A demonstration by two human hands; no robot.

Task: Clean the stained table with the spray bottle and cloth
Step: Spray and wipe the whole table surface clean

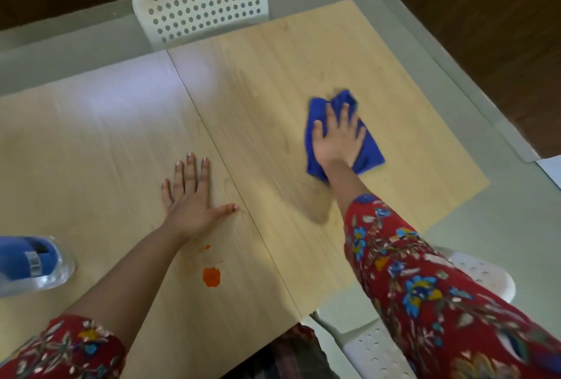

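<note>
**Hands.** My right hand (pixel 337 142) lies flat with fingers straight and spread. Its palm presses on the blue cloth (pixel 372 155), and no finger curls round it. Hand and cloth are blurred. My left hand (pixel 189 196) lies open, palm down, on bare tabletop (pixel 91 136) and holds nothing.

**Task items.** The cloth is crumpled on the tabletop, well beyond the orange stain (pixel 211 277) and to its right, across the tabletop seam (pixel 212 142). Bare tabletop and the seam lie between cloth and stain. The left hand rests just beyond the stain, thumb pointing toward the seam, and my left forearm passes close on the stain's left. A smaller orange spot (pixel 208 247) sits between the stain and that hand. The spray bottle (pixel 30 260), clear with a blue head, is well left of the stain, cut off by the picture edge, apart from both hands.

**Surroundings.** A white perforated chair back (pixel 200 5) stands far beyond the stain at the tabletop's far edge. A second white chair (pixel 482 272) is right of the stain, off the tabletop, partly hidden by my red floral sleeve (pixel 425 287).
</note>
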